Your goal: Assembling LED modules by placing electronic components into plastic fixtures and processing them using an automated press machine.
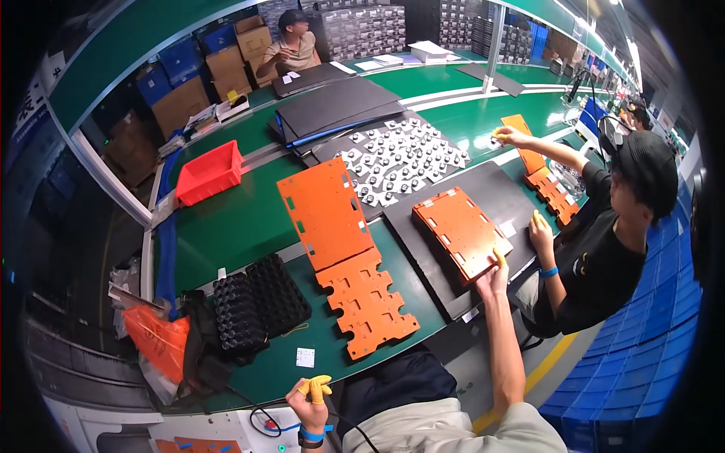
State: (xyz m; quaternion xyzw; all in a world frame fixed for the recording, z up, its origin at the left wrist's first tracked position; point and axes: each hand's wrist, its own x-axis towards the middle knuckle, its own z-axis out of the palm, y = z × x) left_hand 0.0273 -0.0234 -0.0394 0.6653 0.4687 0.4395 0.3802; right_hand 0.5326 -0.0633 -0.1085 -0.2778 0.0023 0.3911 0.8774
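Note:
My right hand point(492, 278) grips the near right corner of a thick orange slotted fixture block point(462, 232), with its thumb on top. The block lies on a dark board point(415, 234). Over the near table edge is my left hand point(308, 404), wearing yellow finger cots, its fingers apart with nothing visible in them. A small white square card with dark marks point(305, 357) lies on the table close to it. Between my hands lies an unfolded orange fixture, with a flat slotted panel point(325, 215) and a notched panel point(370, 306).
Many small black parts on white squares point(400, 162) cover a dark board. Black moulded trays point(260, 302) and a red bin point(210, 172) stand left. A co-worker point(638, 204) works close on my right beside another orange fixture point(547, 189); another person point(291, 49) sits across.

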